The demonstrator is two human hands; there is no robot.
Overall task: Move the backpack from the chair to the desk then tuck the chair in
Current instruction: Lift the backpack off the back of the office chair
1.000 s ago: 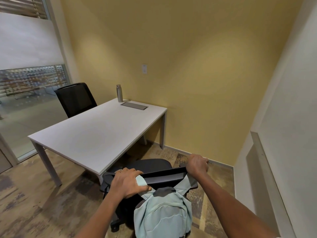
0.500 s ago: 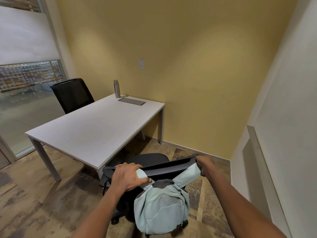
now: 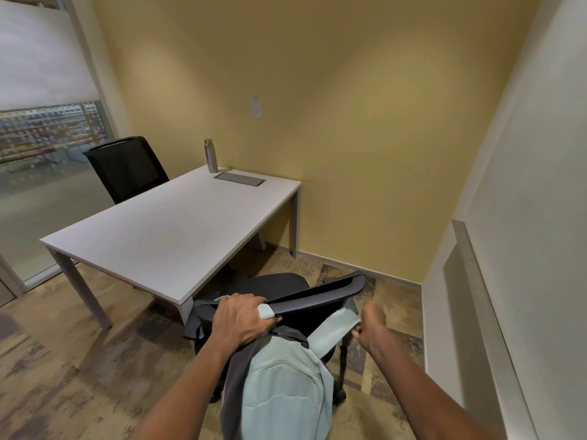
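1. The far chair (image 3: 127, 168) is pushed in behind the desk (image 3: 165, 236), with a bottle (image 3: 210, 155) and a grey panel (image 3: 239, 179) at the desk's back edge. That leaves the near part of the top bare, likely the spot for the bag.
2. The left hand (image 3: 239, 319) is curled over the top of the near chair (image 3: 317, 295), fingers closed around one pale strap where it loops over the backrest, probably to free it.
3. The backpack (image 3: 282, 385) hangs behind the backrest, held up by its straps, not yet on the desk.
4. The right hand (image 3: 370, 325) is closed, pinching the other strap (image 3: 333, 328) clear of the backrest corner so the bag can lift off.
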